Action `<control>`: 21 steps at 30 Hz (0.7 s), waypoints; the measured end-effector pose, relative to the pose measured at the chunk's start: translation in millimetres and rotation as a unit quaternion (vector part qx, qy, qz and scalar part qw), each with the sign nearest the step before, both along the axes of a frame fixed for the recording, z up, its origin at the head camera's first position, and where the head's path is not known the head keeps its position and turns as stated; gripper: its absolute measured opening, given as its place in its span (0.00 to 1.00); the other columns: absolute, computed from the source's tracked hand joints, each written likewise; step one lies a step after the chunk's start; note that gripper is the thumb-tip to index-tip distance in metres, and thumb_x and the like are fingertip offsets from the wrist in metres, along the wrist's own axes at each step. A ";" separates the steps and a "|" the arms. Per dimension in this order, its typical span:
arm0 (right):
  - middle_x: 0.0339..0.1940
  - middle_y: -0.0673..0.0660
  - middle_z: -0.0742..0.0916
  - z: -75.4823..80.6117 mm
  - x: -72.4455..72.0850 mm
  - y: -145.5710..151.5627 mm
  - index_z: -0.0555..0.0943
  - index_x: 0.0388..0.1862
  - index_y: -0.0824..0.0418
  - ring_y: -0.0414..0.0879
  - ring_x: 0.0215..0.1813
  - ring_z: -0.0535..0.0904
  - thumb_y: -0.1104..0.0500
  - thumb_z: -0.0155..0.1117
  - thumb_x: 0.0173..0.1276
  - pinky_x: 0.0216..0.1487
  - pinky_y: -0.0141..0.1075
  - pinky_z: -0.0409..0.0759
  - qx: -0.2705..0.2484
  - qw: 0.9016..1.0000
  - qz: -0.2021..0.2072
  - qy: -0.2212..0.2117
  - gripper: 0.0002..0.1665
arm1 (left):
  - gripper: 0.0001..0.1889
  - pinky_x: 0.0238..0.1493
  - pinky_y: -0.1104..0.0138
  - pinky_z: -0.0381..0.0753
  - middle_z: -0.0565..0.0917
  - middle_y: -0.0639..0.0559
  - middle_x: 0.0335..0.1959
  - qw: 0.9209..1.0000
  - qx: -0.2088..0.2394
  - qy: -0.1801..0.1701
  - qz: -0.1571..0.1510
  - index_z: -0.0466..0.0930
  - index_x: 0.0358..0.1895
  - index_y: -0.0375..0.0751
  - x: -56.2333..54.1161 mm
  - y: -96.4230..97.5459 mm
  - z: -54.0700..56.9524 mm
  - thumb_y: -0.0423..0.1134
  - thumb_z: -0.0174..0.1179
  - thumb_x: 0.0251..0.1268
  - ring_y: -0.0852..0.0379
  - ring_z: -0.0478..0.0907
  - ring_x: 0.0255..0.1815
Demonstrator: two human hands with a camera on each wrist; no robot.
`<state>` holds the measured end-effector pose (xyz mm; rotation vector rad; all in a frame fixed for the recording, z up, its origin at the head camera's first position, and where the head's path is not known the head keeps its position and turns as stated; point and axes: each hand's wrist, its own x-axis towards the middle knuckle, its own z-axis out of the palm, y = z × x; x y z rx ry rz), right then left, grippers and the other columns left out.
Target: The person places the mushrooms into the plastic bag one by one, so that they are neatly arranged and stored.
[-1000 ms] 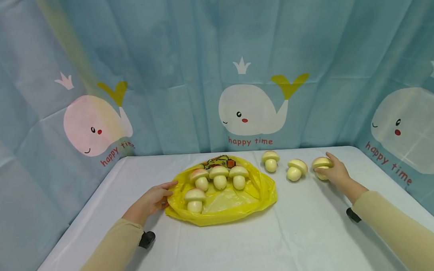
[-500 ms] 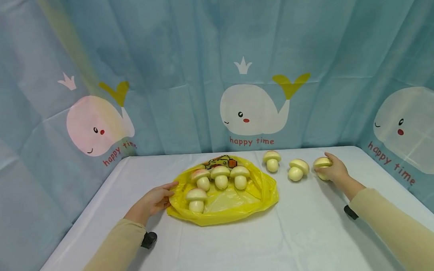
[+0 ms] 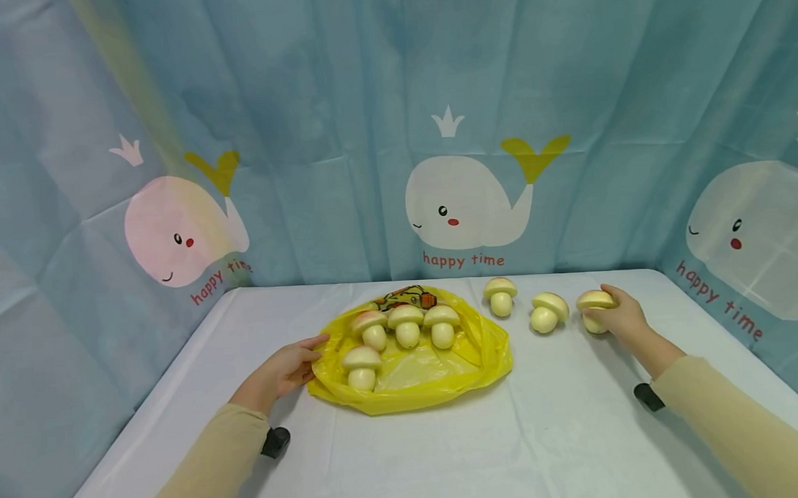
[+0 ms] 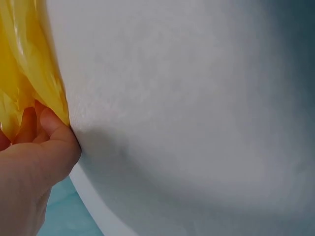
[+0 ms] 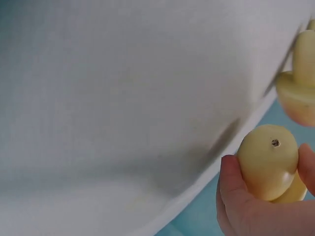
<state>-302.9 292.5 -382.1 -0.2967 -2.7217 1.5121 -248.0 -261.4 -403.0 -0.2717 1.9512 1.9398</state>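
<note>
A crumpled yellow plastic bag [image 3: 417,402] lies with its mouth spread on the table, several toy mushrooms [image 3: 405,328] standing inside it. My left hand [image 3: 286,369] holds the bag's left edge; in the left wrist view, thumb and fingers pinch the yellow plastic [image 4: 42,73]. Over to the right, my right hand [image 3: 626,318] grips a pale toy mushroom [image 3: 593,319] between thumb and fingers. The right wrist view shows its rounded stem end [image 5: 268,164] with a small dark mark, and part of the cap behind the stem.
Two more toy mushrooms, one upright [image 3: 500,298] and one tilted [image 3: 549,313], are on the white-covered table [image 3: 446,460] between the bag and my right hand. A blue curtain [image 3: 340,82] printed with whales hangs behind the table and along its sides.
My right hand and the mushroom it grips have shifted very slightly to the right over the last half second. The left hand, the bag and the other mushrooms keep their places.
</note>
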 end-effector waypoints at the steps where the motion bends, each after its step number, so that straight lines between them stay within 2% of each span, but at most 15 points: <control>1: 0.74 0.78 0.52 1.5 2.3 -0.2 0.42 0.77 0.70 0.70 0.71 0.53 0.62 0.58 0.71 0.64 0.55 0.65 -0.004 1.000 0.003 0.000 0.47 | 0.29 0.70 0.53 0.56 0.48 0.34 0.77 1.000 -0.001 0.001 -0.003 0.51 0.77 0.40 0.0 -1.0 0.3 0.28 0.41 0.75 0.39 0.51 0.74; 4: 0.73 0.78 0.52 5.9 8.6 -1.2 0.41 0.77 0.70 0.68 0.68 0.57 0.60 0.58 0.72 0.52 0.44 0.76 -0.017 1.000 0.014 -0.001 0.47 | 0.29 0.69 0.54 0.58 0.49 0.34 0.77 1.000 -0.004 0.003 -0.006 0.52 0.77 0.40 0.3 -1.3 0.9 0.29 0.43 0.75 0.40 0.53 0.74; 6: 0.73 0.79 0.52 8.4 12.5 -2.0 0.40 0.77 0.70 0.67 0.66 0.59 0.58 0.57 0.73 0.44 0.37 0.78 -0.023 0.999 0.023 -0.001 0.47 | 0.29 0.69 0.54 0.58 0.49 0.34 0.76 1.000 -0.003 0.001 0.000 0.52 0.77 0.40 0.8 0.2 1.3 0.29 0.43 0.75 0.40 0.53 0.74; 8: 0.73 0.79 0.52 9.8 15.6 -3.3 0.40 0.78 0.70 0.67 0.65 0.61 0.56 0.56 0.74 0.40 0.34 0.79 -0.033 0.999 0.029 -0.002 0.48 | 0.29 0.70 0.52 0.54 0.48 0.33 0.76 1.000 0.000 0.001 0.003 0.49 0.77 0.39 1.1 2.3 1.6 0.29 0.40 0.76 0.39 0.51 0.75; 11: 0.72 0.80 0.52 11.1 20.5 -5.7 0.39 0.78 0.69 0.65 0.64 0.62 0.54 0.57 0.74 0.39 0.33 0.79 -0.042 0.999 0.031 -0.005 0.49 | 0.28 0.71 0.51 0.52 0.48 0.33 0.77 1.000 0.004 -0.003 0.012 0.49 0.77 0.38 0.9 4.7 2.0 0.28 0.39 0.76 0.39 0.50 0.75; 16: 0.71 0.79 0.55 16.3 30.5 -12.7 0.40 0.78 0.68 0.62 0.62 0.64 0.52 0.58 0.73 0.39 0.30 0.78 -0.054 0.998 0.042 -0.004 0.50 | 0.29 0.71 0.51 0.52 0.47 0.34 0.77 1.000 0.009 -0.003 0.004 0.48 0.77 0.38 1.2 3.9 3.1 0.28 0.40 0.77 0.39 0.49 0.75; 21: 0.72 0.79 0.54 23.3 39.2 -21.1 0.39 0.78 0.68 0.62 0.65 0.62 0.52 0.58 0.73 0.40 0.27 0.78 -0.074 0.996 0.056 0.006 0.50 | 0.29 0.71 0.51 0.52 0.46 0.34 0.77 1.000 0.016 -0.002 -0.006 0.47 0.77 0.38 2.6 2.1 3.2 0.29 0.39 0.77 0.39 0.48 0.75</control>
